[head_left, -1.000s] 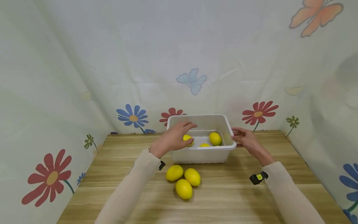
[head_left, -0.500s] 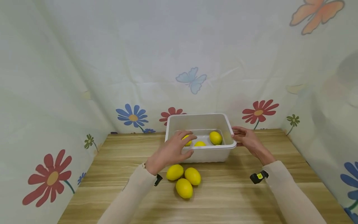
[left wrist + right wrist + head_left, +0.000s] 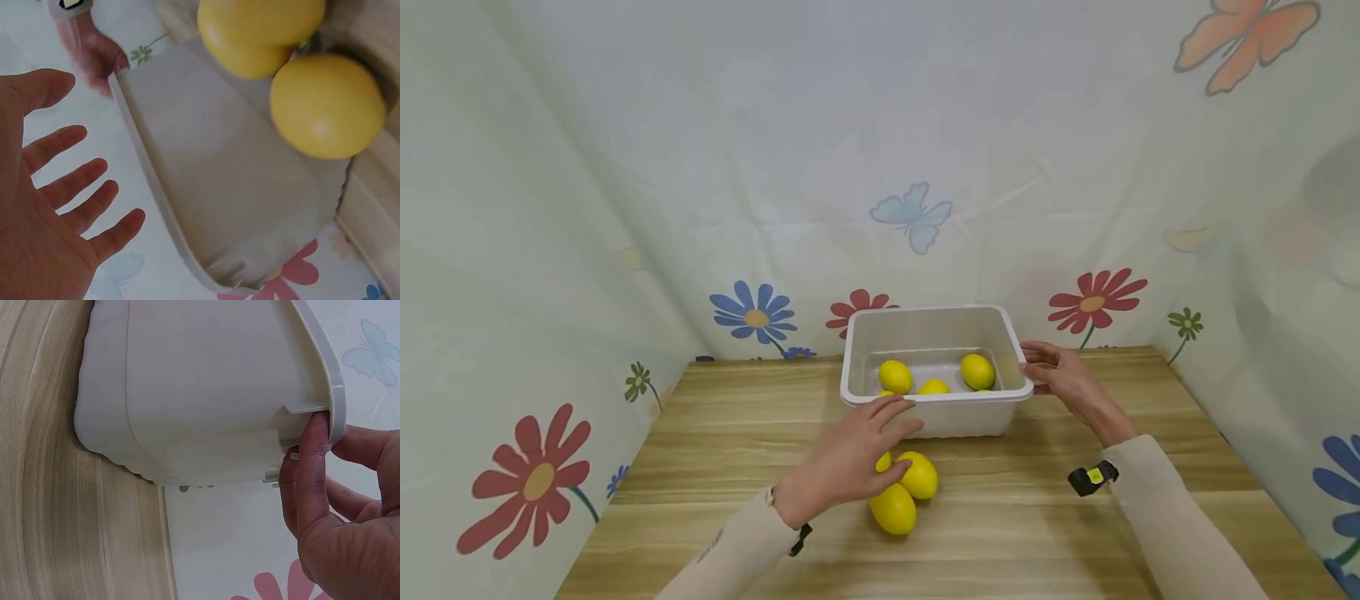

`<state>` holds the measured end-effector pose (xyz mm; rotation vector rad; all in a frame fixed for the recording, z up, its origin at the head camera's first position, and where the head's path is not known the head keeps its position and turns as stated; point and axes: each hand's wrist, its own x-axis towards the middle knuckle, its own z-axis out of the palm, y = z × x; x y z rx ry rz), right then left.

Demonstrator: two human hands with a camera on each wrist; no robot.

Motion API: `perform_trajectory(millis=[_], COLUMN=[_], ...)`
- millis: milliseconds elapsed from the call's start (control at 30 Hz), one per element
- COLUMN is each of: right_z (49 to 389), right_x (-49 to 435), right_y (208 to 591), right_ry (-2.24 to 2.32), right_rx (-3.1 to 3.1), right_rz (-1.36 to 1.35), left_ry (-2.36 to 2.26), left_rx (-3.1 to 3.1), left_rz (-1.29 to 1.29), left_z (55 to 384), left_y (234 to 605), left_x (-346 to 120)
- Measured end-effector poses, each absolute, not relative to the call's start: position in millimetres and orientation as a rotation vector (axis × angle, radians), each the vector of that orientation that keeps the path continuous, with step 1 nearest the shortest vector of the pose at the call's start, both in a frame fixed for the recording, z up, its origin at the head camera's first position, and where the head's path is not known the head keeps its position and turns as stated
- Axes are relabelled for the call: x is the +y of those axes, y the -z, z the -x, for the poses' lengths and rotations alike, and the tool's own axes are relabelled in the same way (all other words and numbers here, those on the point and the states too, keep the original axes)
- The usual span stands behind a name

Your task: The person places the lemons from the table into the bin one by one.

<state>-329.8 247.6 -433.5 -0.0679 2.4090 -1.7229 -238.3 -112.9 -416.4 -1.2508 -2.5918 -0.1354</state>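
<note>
My left hand (image 3: 846, 457) hovers over three lemons on the table, its fingers spread and holding nothing. One lemon (image 3: 893, 510) lies nearest me, another lemon (image 3: 921, 477) beside it, and the third is mostly hidden behind the hand. In the left wrist view, the lemons (image 3: 328, 106) appear beyond the open fingers (image 3: 115, 237). Just behind stands a white plastic bin (image 3: 958, 418) with several lemons inside, among them one at the right (image 3: 977, 372). My right hand (image 3: 1069, 382) holds the bin's right rim (image 3: 337, 394), its fingertips tucked under the lip.
The wooden table (image 3: 1000, 533) runs back to a hanging cloth (image 3: 775, 167) printed with flowers and butterflies. This cloth also encloses the left and right sides. The bin sits close to the back cloth.
My left hand has drawn back from above the bin, towards me and down, to the lemons on the table. The right hand stays at the bin's rim.
</note>
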Motion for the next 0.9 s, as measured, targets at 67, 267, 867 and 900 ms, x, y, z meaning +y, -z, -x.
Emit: perform_trajectory(millis=[67,267,867,900], right_z=[329.4,329.6,330.8,330.8], right_x=[247.8,248.4,246.4,246.4], right_y=[434.1,436.2,435.9,436.0], right_ry=[1.732,1.732,1.754,1.755], right_rx=[2.402,2.415,2.404,2.401], right_rz=[0.067,0.074,0.071,0.072], left_ry=[0.093,0.092,0.074,0.079], left_rx=[-2.618,-2.686,-2.666,-2.679], left_rz=[1.26,1.313,1.449,1.45], left_z=[232.0,219.5,210.1,210.7], left_y=[422.3,442.8,493.2,493.9], left_x=[-114.3,-121.5,-131.8,-131.7])
